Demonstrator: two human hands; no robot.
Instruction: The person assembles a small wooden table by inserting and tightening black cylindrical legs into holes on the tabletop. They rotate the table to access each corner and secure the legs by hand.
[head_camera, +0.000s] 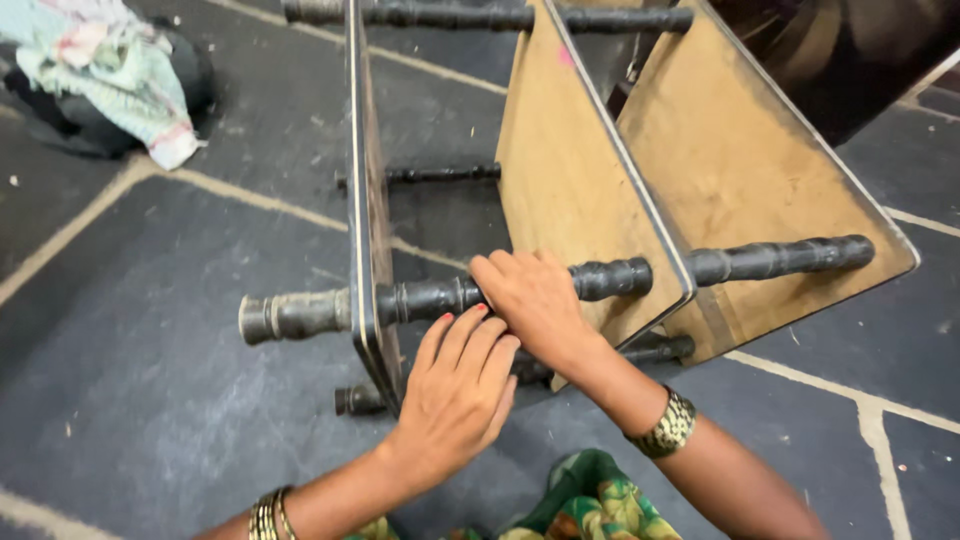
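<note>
Left hand (458, 388) flat, fingers together; right hand (532, 297) curled, overlapping left fingertips.

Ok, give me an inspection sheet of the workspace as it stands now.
Surface: dark grey floor with pale lines, dusty specks.
Job's things: wooden shelf rack lying on its side, boards joined by dark turned rods; front rod runs through the boards.
Clutter: bundle of pale cloth at top left.
Hands: right hand wrapped over the front rod; left hand flat against it, fingers straight.
Cables: nothing seen.
Surroundings: green patterned fabric at the bottom edge; dark furniture at top right.
</note>
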